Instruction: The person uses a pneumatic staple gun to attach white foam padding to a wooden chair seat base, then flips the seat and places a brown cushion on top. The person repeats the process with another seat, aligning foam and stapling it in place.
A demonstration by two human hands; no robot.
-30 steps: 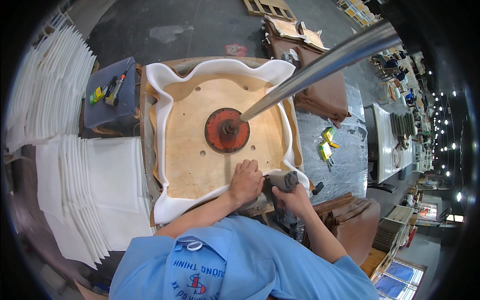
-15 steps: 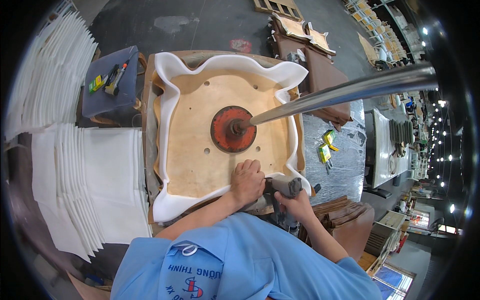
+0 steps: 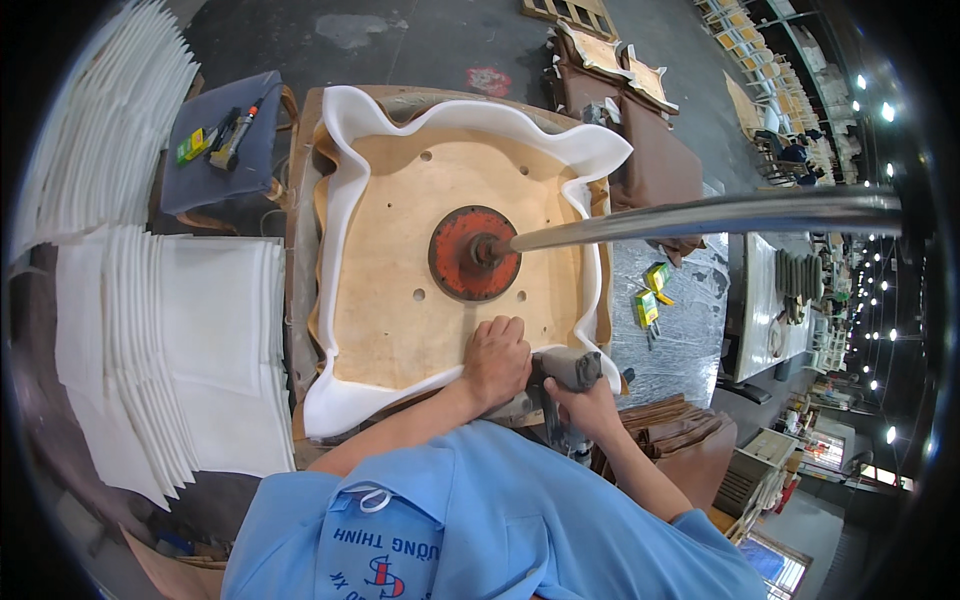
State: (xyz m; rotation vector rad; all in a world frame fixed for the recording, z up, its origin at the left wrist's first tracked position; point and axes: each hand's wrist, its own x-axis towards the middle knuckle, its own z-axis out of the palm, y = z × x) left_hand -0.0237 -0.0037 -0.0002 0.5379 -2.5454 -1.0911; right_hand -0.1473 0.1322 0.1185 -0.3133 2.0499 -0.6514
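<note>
A plywood seat panel (image 3: 395,240) lies face up with white foam (image 3: 350,225) curling up round its edges and brown cover material (image 3: 324,205) showing outside the foam. Against its middle presses a round red press plate (image 3: 450,262) on a metal rod (image 3: 650,225). My left hand (image 3: 497,365) is closed over the near edge, knuckles up, pinching foam and cover against the panel; its fingertips are partly hidden. My right hand (image 3: 592,408) is wrapped round a grey staple gun (image 3: 570,370), whose nose is beside my left hand at that edge.
Stacked white foam sheets (image 3: 205,350) stand at the left. Tools lie on a blue padded seat (image 3: 205,185) beyond them. To the right, small yellow-green boxes (image 3: 648,308) lie on a plastic-covered table (image 3: 690,340), with folded brown covers (image 3: 680,440) nearer me and more padded panels (image 3: 600,50) farther off.
The whole view has shifted and tilted slightly. Both hands keep their grip at the near edge, and the staple gun stays beside my left hand.
</note>
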